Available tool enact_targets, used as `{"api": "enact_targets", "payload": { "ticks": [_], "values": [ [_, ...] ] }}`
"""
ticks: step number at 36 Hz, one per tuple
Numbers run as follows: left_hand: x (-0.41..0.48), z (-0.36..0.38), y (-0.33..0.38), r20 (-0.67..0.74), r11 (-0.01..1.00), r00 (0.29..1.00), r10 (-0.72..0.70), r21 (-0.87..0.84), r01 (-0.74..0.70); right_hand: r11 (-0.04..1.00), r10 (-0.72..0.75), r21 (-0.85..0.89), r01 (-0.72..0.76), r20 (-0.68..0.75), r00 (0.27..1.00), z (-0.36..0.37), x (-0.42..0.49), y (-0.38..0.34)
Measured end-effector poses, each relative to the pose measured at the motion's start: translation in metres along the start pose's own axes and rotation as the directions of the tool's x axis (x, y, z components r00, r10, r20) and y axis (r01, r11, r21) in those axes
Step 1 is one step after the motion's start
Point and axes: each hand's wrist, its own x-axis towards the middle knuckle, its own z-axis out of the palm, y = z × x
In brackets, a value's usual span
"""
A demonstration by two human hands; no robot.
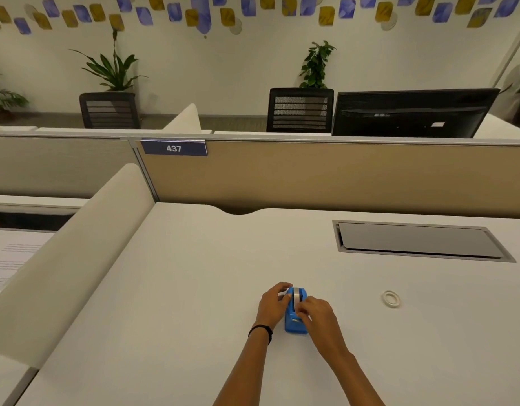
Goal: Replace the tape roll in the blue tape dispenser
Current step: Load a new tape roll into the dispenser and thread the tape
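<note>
The blue tape dispenser [293,325] stands on the white desk [194,288], near its front middle, with a clear tape roll [297,293] seated in its far end. My left hand [272,305] wraps the dispenser's left side at the roll. My right hand [316,315] pinches at the top middle of the dispenser, its fingertips on the tape or the body; I cannot tell which. A second, thin, near-empty tape roll [391,298] lies flat on the desk to the right, apart from both hands.
A grey cable hatch [419,240] is set into the desk at the back right. A tan partition [326,174] with a blue "437" tag closes the far edge. A white curved divider [71,259] borders the left side, with papers beyond it.
</note>
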Motion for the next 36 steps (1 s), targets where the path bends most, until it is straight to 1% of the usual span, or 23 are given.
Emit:
{"api": "enact_targets", "payload": {
  "ticks": [5,9,12,14,15,19,32,36],
  "values": [
    [0.0,0.0,0.0,-0.003,1.0,1.0,-0.01,0.006,0.01,0.996,0.069,0.044,-0.071,0.058,0.996,-0.001,-0.005,-0.002],
    [0.0,0.0,0.001,0.001,1.0,1.0,-0.015,0.009,0.015,0.993,0.109,0.042,-0.111,0.056,0.992,0.001,-0.007,0.004],
    [0.0,0.0,0.0,-0.003,1.0,1.0,-0.022,0.008,0.022,0.998,0.059,0.026,-0.06,0.049,0.997,0.003,-0.006,0.008],
    [0.0,0.0,0.0,-0.002,1.0,1.0,-0.023,0.006,0.023,0.997,0.048,0.051,-0.051,0.065,0.997,0.004,-0.006,0.009],
    [0.0,-0.001,0.001,-0.001,1.0,1.0,-0.023,0.006,0.023,0.998,0.044,0.034,-0.046,0.057,0.997,0.006,-0.005,0.01],
    [0.0,-0.001,0.003,-0.004,1.0,1.0,-0.021,0.004,0.021,1.0,-0.009,-0.013,0.009,-0.016,1.0,0.011,-0.003,0.014],
    [-0.004,-0.001,0.008,0.003,0.998,0.999,-0.053,0.017,0.052,1.0,-0.008,-0.019,0.008,-0.006,1.0,0.02,-0.002,0.021],
    [-0.005,-0.002,0.01,0.006,0.998,0.998,-0.058,0.014,0.058,0.998,-0.023,-0.059,0.024,0.01,1.0,0.02,-0.002,0.018]
  ]
}}
